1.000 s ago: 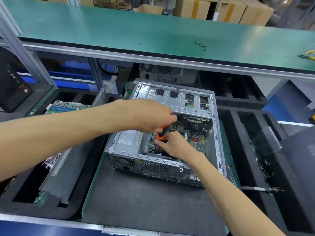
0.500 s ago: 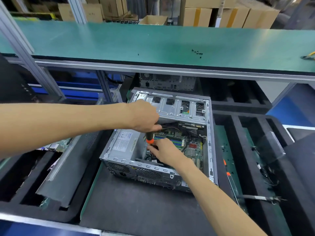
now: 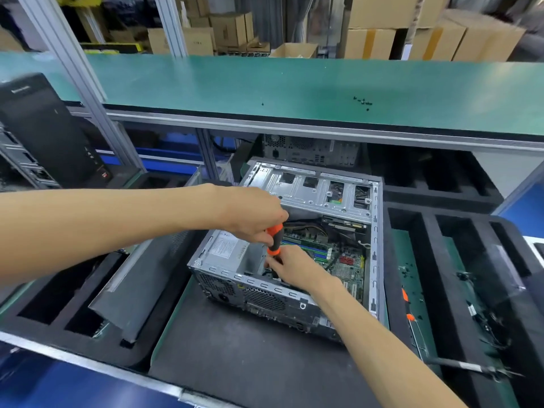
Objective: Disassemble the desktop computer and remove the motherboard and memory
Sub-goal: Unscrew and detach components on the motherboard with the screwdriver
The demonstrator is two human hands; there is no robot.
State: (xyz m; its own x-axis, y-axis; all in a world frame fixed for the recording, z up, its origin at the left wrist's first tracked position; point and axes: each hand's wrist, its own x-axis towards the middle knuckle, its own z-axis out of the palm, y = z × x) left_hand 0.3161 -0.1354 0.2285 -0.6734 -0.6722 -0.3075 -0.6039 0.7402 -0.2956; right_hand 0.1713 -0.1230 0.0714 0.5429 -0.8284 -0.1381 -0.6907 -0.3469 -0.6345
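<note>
Side panel (image 3: 147,278) leaned in the foam tray at left, out of our way. Left hand (image 3: 253,214) gripped the screwdriver (image 3: 274,237) handle, fingers curled round it, to turn it, we judged. Right hand (image 3: 294,267) pinched the shaft low down, likely steadying the tip on a screw we couldn't see. Case (image 3: 294,293) lay open on the surface, motherboard (image 3: 341,257) inside, memory not clearly told. Power supply (image 3: 229,248) and cables (image 3: 306,228) crowded the spot. Loose screws (image 3: 363,101) on the green shelf.
</note>
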